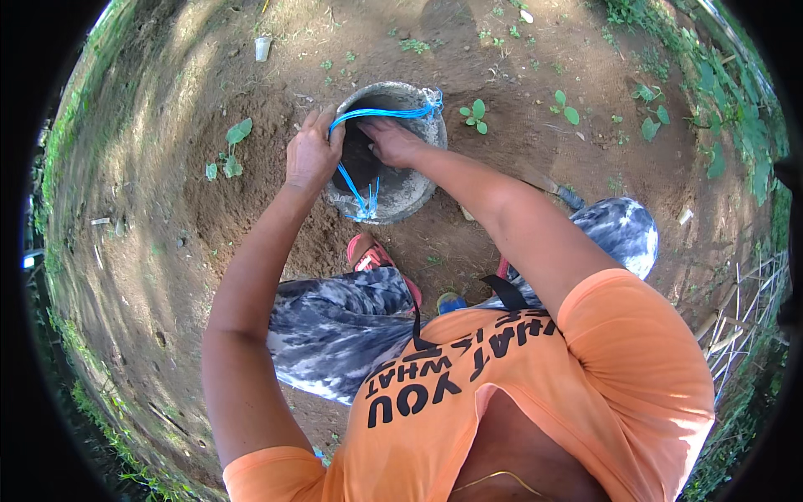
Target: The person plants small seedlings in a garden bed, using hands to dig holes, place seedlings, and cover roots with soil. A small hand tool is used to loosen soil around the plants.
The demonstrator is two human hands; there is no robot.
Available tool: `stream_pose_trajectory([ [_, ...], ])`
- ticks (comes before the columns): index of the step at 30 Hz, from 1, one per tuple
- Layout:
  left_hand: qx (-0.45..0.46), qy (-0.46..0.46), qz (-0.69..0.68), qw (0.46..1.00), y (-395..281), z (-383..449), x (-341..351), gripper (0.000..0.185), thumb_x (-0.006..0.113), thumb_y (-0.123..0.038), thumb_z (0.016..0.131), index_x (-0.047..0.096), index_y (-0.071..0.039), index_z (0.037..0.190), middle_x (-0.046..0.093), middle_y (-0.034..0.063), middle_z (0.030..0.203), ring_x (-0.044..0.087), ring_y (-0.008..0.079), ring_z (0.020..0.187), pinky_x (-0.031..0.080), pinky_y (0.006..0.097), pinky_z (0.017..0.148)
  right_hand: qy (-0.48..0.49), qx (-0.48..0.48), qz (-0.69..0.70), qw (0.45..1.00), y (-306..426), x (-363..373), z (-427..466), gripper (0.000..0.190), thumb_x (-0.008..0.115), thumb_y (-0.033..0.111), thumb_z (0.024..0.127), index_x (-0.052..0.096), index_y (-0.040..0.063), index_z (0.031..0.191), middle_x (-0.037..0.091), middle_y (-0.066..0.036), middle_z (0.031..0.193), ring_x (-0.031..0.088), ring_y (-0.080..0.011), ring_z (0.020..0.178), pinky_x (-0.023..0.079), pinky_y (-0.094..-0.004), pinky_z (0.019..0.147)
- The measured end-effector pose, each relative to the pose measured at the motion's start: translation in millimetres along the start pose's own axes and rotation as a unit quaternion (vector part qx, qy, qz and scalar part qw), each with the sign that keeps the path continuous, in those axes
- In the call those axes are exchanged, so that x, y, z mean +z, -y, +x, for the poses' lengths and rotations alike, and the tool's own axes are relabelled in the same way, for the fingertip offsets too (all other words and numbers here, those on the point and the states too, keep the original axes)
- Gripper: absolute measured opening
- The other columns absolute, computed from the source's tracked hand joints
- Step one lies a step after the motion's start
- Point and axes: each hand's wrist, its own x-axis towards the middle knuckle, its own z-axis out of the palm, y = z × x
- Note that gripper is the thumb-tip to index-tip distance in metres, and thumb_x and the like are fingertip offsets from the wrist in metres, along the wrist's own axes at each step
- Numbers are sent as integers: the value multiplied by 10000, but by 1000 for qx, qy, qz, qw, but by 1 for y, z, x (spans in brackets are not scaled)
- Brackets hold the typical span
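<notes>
A grey, cement-crusted bucket (430, 179) stands on the soil before me, its mouth facing up towards me. A handle of blue plastic cord (389, 113) is tied at two places on its rim and runs slack across the opening. At the left rim, my left hand (313, 150) grips the bucket's edge, with the cord passing by its thumb. My right hand (392, 143) reaches inside, above dark soil (357, 154) in the bucket. Its fingertips are partly lost in shadow, so whether they hold anything is unclear.
Loose soil (263, 201) lies left of the bucket. Small seedlings (475, 115) and a leafy plant (232, 150) grow nearby. A tool with a wrapped grip (569, 197) lies by my right knee. A plastic cup (262, 49) sits farther off. Thin sticks (743, 314) are at the right.
</notes>
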Motion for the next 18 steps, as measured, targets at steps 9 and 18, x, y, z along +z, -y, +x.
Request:
stream_pose_trajectory([
  [9, -14, 25, -5, 1000, 17, 48, -7, 308, 616, -271, 960, 702, -49, 1156, 652, 184, 997, 657, 393, 932, 522, 451, 818, 22, 44, -75, 996, -18, 32, 26, 672, 381, 459, 1039, 378, -43, 1485, 327, -230, 1569, 310, -389, 1445, 231, -440, 1228],
  [18, -19, -20, -14, 1000, 19, 62, 1, 255, 611, -279, 956, 730, -75, 1054, 644, 164, 904, 642, 386, 866, 503, 466, 784, 126, 243, 49, 961, 21, 40, 38, 838, 369, 638, 989, 485, -82, 1402, 406, -279, 1504, 388, -387, 1414, 293, -411, 1199],
])
